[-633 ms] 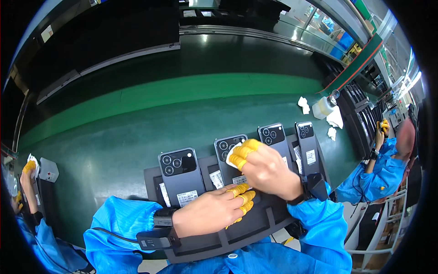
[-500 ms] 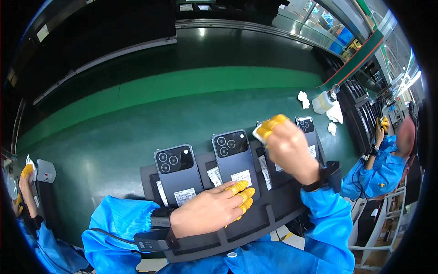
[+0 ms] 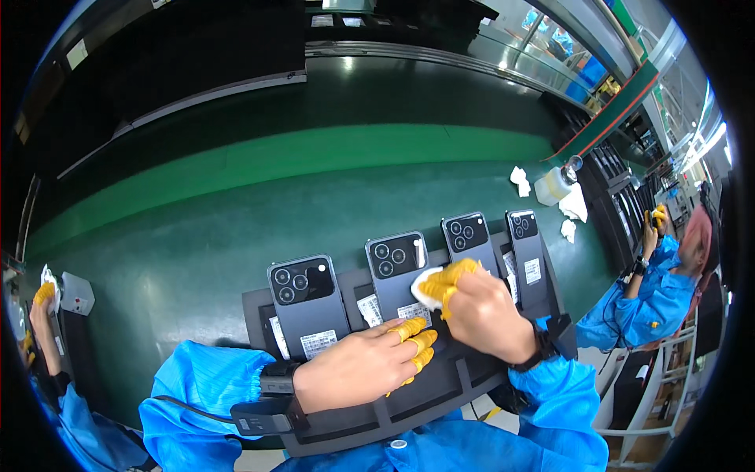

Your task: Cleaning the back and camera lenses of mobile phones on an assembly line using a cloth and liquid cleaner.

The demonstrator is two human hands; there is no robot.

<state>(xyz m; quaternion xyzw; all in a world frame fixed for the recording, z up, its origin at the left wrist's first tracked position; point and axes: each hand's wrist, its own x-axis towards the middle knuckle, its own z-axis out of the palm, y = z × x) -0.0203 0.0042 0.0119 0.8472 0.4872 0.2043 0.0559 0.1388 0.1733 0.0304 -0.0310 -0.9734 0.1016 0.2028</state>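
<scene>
1. Lying back-up in a dark tray (image 3: 487,377), second from the left of four, the phone (image 3: 387,289) has its long axis running away from the person, its camera end pointing to the far side and leaning slightly left.
2. Right hand (image 3: 484,311): yellow-covered fingers pinch a white wipe (image 3: 425,289) against the phone's right side, just below the camera panel.
3. Left hand (image 3: 358,366): fingers lie across the phone's near end, concealing it; whether they grip cannot be told.
4. Neighbouring phones: the leftmost (image 3: 303,311) and rightmost (image 3: 523,244) also point their camera ends away; the right hand blocks the lower part of the third (image 3: 469,236).
5. Surroundings: on the green bench (image 3: 236,212), beyond the tray at right, a whitish bottle (image 3: 553,186) stands near crumpled white tissues (image 3: 573,203).
</scene>
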